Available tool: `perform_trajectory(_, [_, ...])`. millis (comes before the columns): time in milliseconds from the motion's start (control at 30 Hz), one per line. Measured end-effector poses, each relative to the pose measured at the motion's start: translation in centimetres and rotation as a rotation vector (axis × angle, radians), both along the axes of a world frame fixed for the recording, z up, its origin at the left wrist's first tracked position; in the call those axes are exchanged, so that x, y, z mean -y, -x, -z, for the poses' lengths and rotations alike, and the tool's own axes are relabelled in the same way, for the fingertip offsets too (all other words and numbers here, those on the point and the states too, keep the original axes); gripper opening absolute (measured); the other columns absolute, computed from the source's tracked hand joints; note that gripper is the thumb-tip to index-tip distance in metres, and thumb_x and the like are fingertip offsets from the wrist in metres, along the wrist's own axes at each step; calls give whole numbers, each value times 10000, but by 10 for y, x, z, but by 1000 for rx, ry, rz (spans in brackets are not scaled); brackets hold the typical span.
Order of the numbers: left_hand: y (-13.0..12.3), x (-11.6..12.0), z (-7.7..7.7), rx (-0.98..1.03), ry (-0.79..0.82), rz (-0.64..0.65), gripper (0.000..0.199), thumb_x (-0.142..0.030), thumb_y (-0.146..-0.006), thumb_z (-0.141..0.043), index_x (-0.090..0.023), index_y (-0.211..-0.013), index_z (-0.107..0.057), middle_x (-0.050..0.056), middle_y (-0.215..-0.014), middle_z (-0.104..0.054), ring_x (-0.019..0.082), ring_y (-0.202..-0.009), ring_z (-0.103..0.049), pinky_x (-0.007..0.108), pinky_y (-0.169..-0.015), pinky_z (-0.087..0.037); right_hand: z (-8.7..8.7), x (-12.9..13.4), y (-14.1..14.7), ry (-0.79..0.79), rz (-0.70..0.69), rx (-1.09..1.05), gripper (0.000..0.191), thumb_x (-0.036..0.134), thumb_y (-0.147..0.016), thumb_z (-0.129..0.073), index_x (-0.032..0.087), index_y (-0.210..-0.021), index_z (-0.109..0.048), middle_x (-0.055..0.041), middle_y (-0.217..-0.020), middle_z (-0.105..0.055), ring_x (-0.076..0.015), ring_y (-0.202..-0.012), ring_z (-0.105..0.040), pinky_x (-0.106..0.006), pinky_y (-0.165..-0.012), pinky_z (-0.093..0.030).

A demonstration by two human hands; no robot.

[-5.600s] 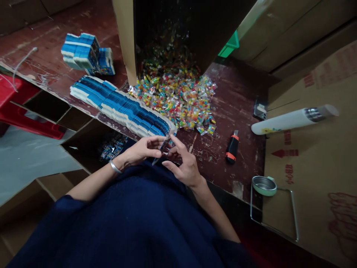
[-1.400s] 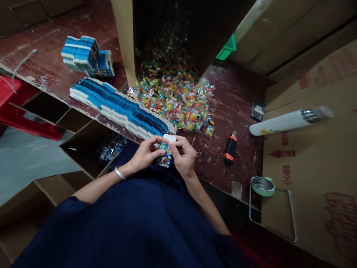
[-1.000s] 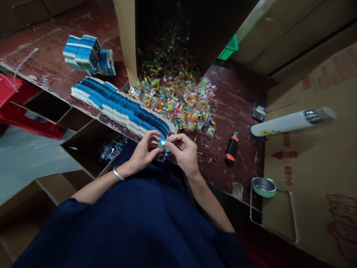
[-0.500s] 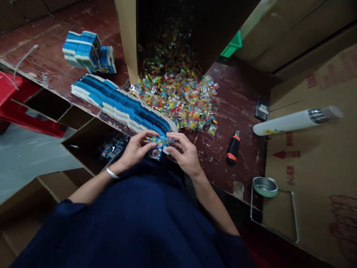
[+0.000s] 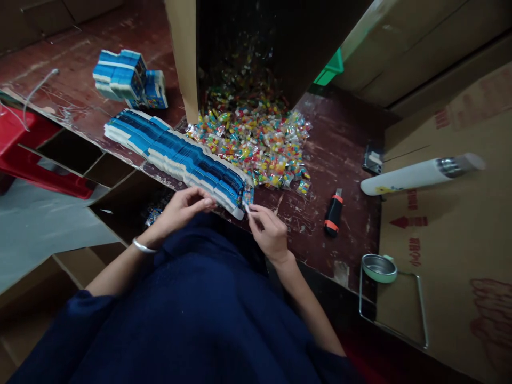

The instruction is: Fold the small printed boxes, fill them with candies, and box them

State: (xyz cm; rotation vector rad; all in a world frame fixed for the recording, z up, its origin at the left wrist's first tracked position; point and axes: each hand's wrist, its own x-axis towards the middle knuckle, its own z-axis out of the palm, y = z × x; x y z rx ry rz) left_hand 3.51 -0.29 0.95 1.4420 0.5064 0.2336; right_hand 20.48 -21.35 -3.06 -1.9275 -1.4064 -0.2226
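Observation:
My right hand pinches a small flat printed carton at the near end of a long row of flat blue-and-white cartons. To the left of that end, my left hand is open beside the row's near edge, its fingers stretched and nothing seen in them. Behind the row lies a heap of clear candy packets with many-coloured sweets, spilling from a dark box opening. More stacked blue cartons stand farther back at the left.
On the red-brown table lie a black-and-orange utility knife and a white bottle. A metal cup sits at the right edge. An open cardboard box with small packs is below the left edge, near a red stool.
The small printed carton that both hands held is out of them. My left hand has moved left and opened; my right hand has come down to pinch a flat carton at the row's end.

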Motion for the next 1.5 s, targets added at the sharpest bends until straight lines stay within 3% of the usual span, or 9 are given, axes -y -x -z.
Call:
perform_trajectory(133, [-36, 31, 13, 49, 527, 117, 478, -587, -814, -783, -133, -906, -668, 141, -1056, -775, 250, -1009, -759, 381, -891, -605, -17, 4, 12, -182, 4, 168, 244, 48, -874, -666, 256, -993, -712, -78, -1104, -795, -237, -1061, -760, -390, -932, -632])
perform_trajectory(267, [-52, 39, 19, 143, 698, 119, 499, -602, -792, -799, -154, -978, -684, 142, -1084, -780, 274, -1050, -758, 412, -922, -608, -27, 4, 23, -159, -215, 55, 276, 94, -881, -699, 292, -1072, -725, -50, -1147, -789, -236, -1109, -744, -386, -943, -635])
perform_trajectory(500, [-37, 21, 11, 179, 576, 331, 613, -358, -661, -952, -201, -1203, -714, 136, -1255, -741, 254, -1096, -738, 353, -985, -564, -49, -6, 11, 129, -223, -501, 577, 484, -895, -738, 274, -1403, -562, 1, -846, -737, -180, -692, -701, -315, -694, -600])
perform_trajectory(700, [-29, 20, 10, 94, 464, 441, 509, -376, -699, -923, -190, -1149, -776, 75, -1049, -780, 203, -959, -722, 296, -871, -541, -64, -14, 1, 197, -328, -662, 277, 440, -847, -792, 241, -908, -609, 54, -675, -656, -115, -538, -606, -233, -528, -480])
perform_trajectory(933, [-32, 33, 17, 131, 361, 101, 363, -451, -749, -872, -155, -951, -811, 41, -891, -768, 156, -789, -671, 262, -762, -523, -41, -19, 18, -91, 36, -751, 428, 439, -794, -842, 248, -1119, -640, -35, -979, -742, -190, -839, -727, -310, -745, -613])
perform_trajectory(1100, [-36, 51, 25, 174, 330, -170, 387, -469, -704, -894, -135, -851, -765, 26, -801, -734, 138, -700, -638, 263, -708, -539, -20, -27, 36, -147, 106, -894, 261, 408, -892, -741, 218, -1065, -694, -52, -983, -770, -187, -793, -739, -332, -751, -632])
perform_trajectory(1233, [-35, 58, 30, 240, 136, -293, 446, -384, -755, -866, -178, -1115, -705, 27, -910, -706, 147, -759, -666, 260, -713, -564, -9, -31, 37, -249, 192, -800, 277, 364, -889, -745, 211, -1121, -740, -54, -974, -777, -198, -811, -729, -343, -767, -624])
perform_trajectory(1367, [-30, 57, 32, 284, -117, -236, 564, -314, -808, -815, -232, -1338, -642, 90, -1162, -703, 148, -780, -671, 279, -729, -579, 1, -34, 32, -311, 175, -641, 413, 317, -884, -752, 251, -1288, -697, -56, -1062, -754, -202, -836, -718, -340, -758, -608])
perform_trajectory(1500, [-29, 52, 27, 266, 4, -73, 408, -298, -855, -768, -190, -1243, -704, 93, -1082, -740, 190, -879, -694, 313, -812, -581, 3, -33, 27, -314, 89, -495, 242, 279, -921, -704, 261, -1161, -735, -53, -1004, -726, -227, -894, -689, -383, -822, -578])
